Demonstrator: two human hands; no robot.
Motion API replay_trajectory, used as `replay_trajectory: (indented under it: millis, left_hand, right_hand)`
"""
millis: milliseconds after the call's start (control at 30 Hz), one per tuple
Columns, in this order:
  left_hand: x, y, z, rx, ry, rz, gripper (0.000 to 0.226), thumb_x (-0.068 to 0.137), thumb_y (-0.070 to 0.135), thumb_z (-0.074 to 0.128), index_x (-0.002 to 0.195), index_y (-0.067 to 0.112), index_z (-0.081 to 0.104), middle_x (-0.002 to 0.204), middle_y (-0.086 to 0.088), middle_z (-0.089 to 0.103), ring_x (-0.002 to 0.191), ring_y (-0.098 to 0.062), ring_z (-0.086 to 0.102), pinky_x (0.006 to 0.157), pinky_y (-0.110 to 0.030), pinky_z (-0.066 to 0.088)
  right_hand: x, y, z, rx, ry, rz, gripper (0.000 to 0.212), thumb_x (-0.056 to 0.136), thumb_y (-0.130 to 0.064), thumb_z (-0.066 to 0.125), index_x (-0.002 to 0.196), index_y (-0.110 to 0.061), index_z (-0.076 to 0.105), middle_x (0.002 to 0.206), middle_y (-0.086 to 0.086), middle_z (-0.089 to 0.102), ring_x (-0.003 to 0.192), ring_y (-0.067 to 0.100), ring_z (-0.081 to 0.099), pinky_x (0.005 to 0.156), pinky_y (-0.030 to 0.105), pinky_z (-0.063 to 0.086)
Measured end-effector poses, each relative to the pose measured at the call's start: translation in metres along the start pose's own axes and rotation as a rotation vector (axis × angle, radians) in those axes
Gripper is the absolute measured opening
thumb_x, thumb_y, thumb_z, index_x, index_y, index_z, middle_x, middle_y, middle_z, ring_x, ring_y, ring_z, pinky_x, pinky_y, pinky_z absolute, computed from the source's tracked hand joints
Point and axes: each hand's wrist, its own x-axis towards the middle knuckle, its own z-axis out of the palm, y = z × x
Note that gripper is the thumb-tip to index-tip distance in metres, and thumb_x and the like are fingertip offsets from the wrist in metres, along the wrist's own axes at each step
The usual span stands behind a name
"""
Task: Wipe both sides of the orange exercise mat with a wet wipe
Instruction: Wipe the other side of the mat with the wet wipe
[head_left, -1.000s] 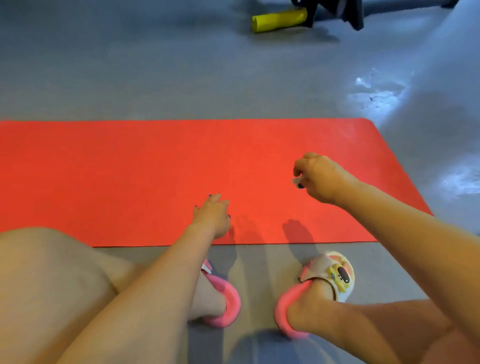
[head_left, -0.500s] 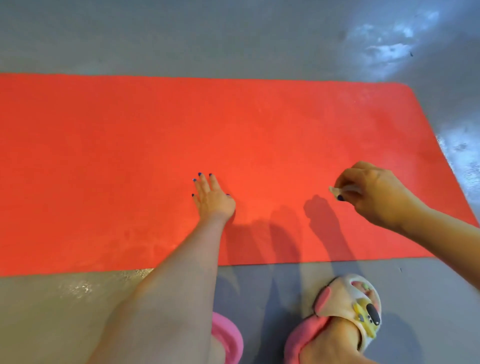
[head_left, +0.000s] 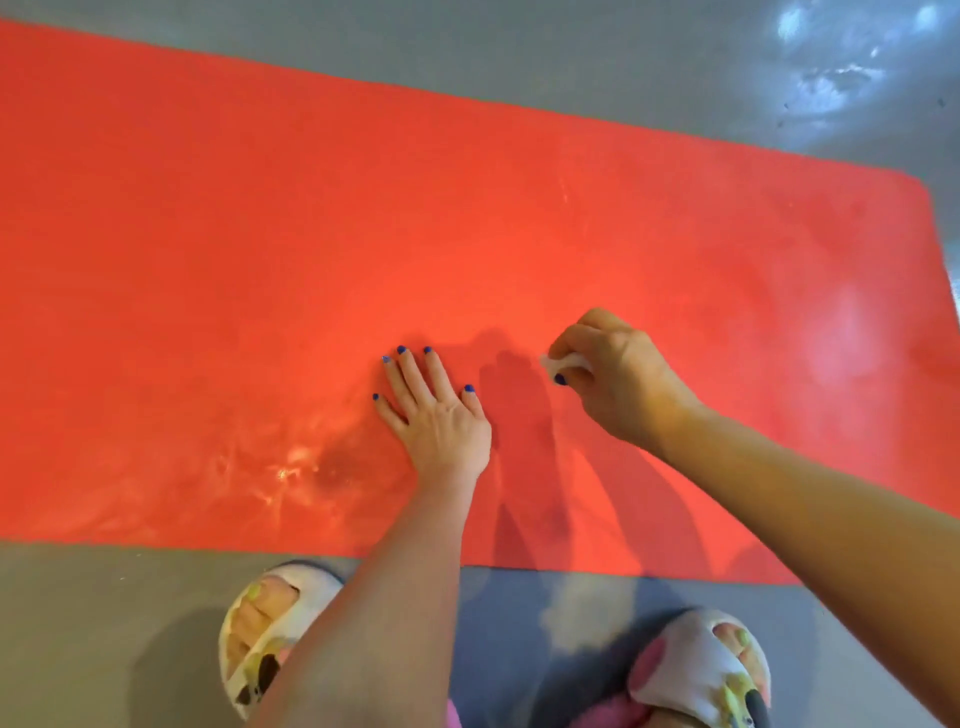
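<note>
Mat (head_left: 260, 234) flat on grey floor (head_left: 104, 623), orange face up, wet sheen near front edge.
Left hand (head_left: 439, 415) spread flat, fingers straight, likely pinning mat against sliding; right hand (head_left: 618, 374) pinching bunched wipe (head_left: 563, 361) just above surface. Slippered feet (head_left: 265, 634) beside near edge, nothing blocking.

Gym-like room: grey floor (head_left: 519, 67), orange mat (head_left: 260, 234)
</note>
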Motion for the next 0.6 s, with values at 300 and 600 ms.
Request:
replay_trajectory:
  millis: [300,600]
  left_hand:
    - [0.003,-0.014,0.035,0.111,0.231,0.051,0.068,0.094,0.036,0.045,0.156,0.010,0.033,0.165,-0.018,0.022,0.154,-0.035,0.015,0.122,-0.059,0.009]
    - [0.000,-0.011,0.030,0.115,0.233,0.040,0.070,0.094,0.037,0.043,0.156,0.009,0.033,0.165,-0.018,0.023,0.154,-0.037,0.016,0.122,-0.059,0.011]
  right_hand:
    - [0.062,-0.001,0.125,0.134,0.204,0.062,0.010,0.083,-0.003,0.065,0.078,-0.011,0.064,0.083,0.006,0.055,0.073,0.029,0.054,0.066,0.041,0.049]
    - [0.017,0.043,0.127,0.067,0.453,0.379,0.007,0.084,-0.004,0.057,0.080,-0.008,0.061,0.088,0.011,0.056,0.078,0.033,0.050,0.069,0.042,0.042]
